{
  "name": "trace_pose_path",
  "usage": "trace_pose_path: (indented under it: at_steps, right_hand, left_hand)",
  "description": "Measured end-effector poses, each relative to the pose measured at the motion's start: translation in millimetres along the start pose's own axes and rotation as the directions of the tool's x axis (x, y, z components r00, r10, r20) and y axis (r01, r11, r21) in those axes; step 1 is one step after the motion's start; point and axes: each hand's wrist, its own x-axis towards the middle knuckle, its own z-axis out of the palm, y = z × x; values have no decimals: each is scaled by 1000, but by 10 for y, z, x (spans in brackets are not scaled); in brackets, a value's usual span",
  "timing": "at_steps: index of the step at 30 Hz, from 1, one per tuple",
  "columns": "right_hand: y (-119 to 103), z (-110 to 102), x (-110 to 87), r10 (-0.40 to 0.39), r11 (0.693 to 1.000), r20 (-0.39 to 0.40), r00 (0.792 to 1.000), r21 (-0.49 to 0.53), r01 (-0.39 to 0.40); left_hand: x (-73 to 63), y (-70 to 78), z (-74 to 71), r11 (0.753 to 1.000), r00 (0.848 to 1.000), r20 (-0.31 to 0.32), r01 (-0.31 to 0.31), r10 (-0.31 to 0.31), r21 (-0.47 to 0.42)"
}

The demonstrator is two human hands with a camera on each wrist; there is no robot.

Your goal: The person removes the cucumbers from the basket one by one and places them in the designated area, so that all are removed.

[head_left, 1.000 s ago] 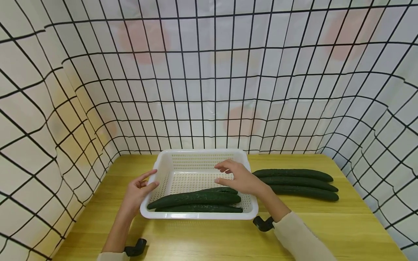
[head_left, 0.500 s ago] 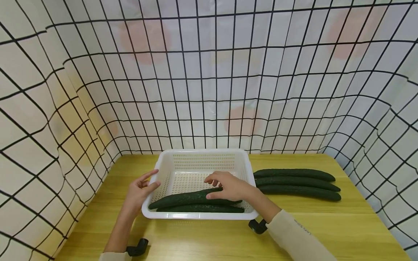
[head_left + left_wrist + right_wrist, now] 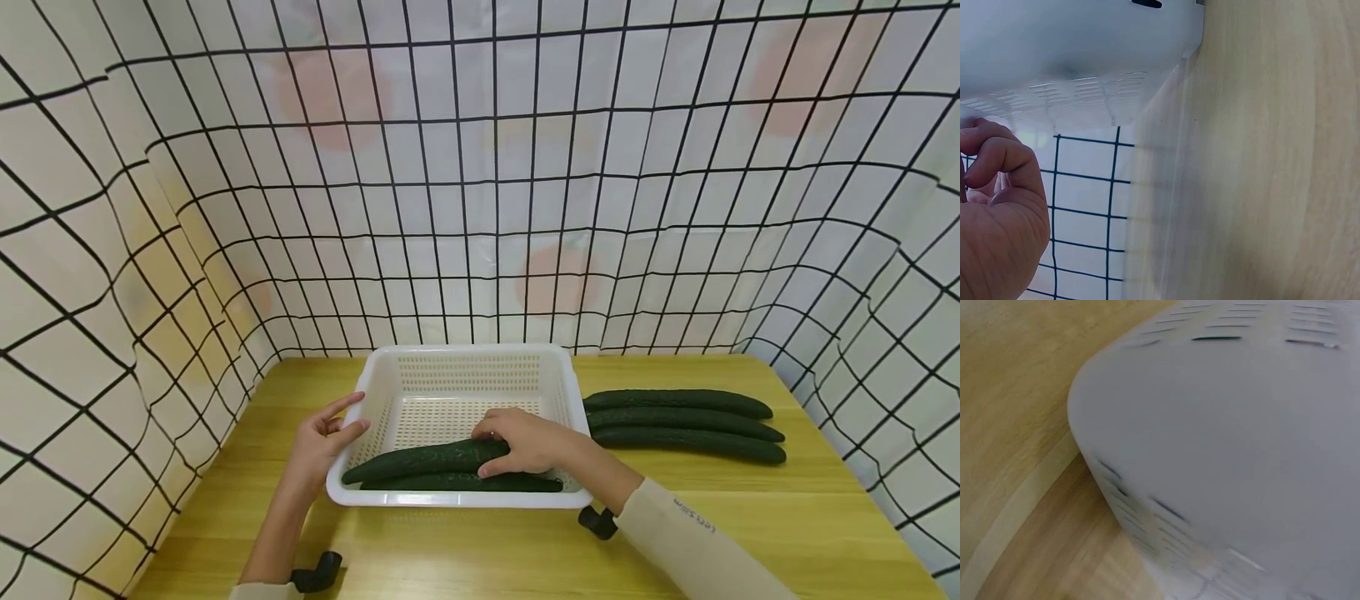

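Note:
A white slotted plastic basket (image 3: 465, 499) stands on the table with dark green cucumbers along its near side. My left hand (image 3: 318, 446) holds the basket's left rim between thumb and fingers; in the left wrist view the curled fingers of that hand (image 3: 1004, 212) meet the basket wall (image 3: 1085, 44). Inside the basket, my right hand (image 3: 528, 442) grips the upper cucumber (image 3: 420, 460) toward its right end, thumb on the near side and fingers behind. The hand covers that end. A lower cucumber (image 3: 420, 482) lies in front. Only the basket's outside (image 3: 1210, 425) fills the right wrist view.
Three more cucumbers (image 3: 682, 419) lie side by side on the wooden table (image 3: 750, 517), close to the basket's right side. A black wire grid (image 3: 495, 208) over pale sheeting encloses the table at the back and both sides.
My right hand has moved left and down from above the basket's right side onto the upper cucumber, its fingers closing round it. The left hand stays at the rim.

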Motion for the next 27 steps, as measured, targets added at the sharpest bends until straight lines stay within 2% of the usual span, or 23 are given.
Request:
trace_pose_path:
  at_steps: [10,22,27]
  right_hand:
    - [-9,6,-5,3,999,23,1000,-34,-2]
    - [-3,-37,-65,-7,997,-85,996,70,13]
    - [-10,-52,-92,-29,997,-112,993,70,37]
  left_hand:
    - [-7,-5,6,1000,1000,-4,2,-2,-2]
    - [-15,20,1,1000,1000,-1,-2,2,-1]
    - [-13,21,1,1000,1000,5,8,-9,4]
